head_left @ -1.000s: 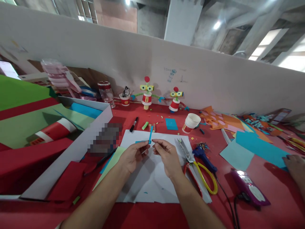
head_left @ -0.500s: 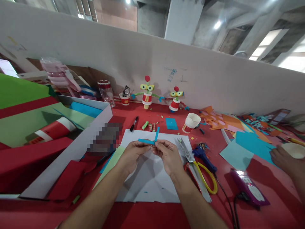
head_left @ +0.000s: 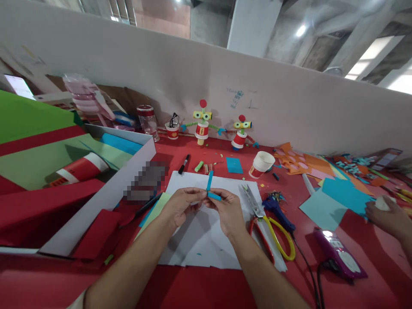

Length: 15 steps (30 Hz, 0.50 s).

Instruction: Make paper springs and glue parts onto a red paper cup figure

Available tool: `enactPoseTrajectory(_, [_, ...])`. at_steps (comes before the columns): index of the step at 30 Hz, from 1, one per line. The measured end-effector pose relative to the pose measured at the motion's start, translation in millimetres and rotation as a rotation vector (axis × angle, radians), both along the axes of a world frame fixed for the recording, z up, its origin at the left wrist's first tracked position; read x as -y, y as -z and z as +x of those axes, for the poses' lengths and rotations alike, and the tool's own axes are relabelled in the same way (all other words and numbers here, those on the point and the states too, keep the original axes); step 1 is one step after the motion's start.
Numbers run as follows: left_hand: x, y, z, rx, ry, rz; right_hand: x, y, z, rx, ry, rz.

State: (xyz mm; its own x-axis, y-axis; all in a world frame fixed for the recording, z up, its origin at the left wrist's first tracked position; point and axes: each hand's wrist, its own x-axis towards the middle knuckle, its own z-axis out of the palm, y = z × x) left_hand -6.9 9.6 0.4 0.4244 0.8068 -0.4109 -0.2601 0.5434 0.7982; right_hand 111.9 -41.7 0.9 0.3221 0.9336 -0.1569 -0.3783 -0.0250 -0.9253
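Observation:
My left hand [head_left: 182, 207] and my right hand [head_left: 225, 208] meet above a white sheet [head_left: 206, 240] on the red table. Both pinch crossed blue paper strips [head_left: 210, 189]; one strip stands up between the fingertips, the other lies folded over toward my right hand. Just right of my right hand lie yellow-handled scissors [head_left: 267, 219] and a blue glue gun [head_left: 278, 210].
Two paper-cup robot figures [head_left: 202, 126] stand by the back wall. A marker [head_left: 184, 163], folded paper springs [head_left: 202, 166], a blue card [head_left: 234, 165] and a paper cup [head_left: 261, 164] lie beyond the sheet. Coloured paper fills a box at left [head_left: 96, 201]. Another person's hand [head_left: 386, 216] holds something white at right.
The blue strips were folded over each other: the horizontal strip that pointed left now lies toward my right hand. The other person's hand drew closer with a white object.

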Motion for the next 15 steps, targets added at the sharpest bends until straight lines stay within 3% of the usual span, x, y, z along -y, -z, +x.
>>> enactPoseTrajectory(9, [1.2, 4.6, 3.0, -0.055, -0.045, 0.164, 2.4, 0.8, 1.9, 0.261, -0.036, 0.044])
enactPoseTrajectory(15, [3.8, 6.0, 9.5, 0.053, -0.122, 0.065, 0.6, 3.3, -1.3, 0.098, 0.001, 0.041])
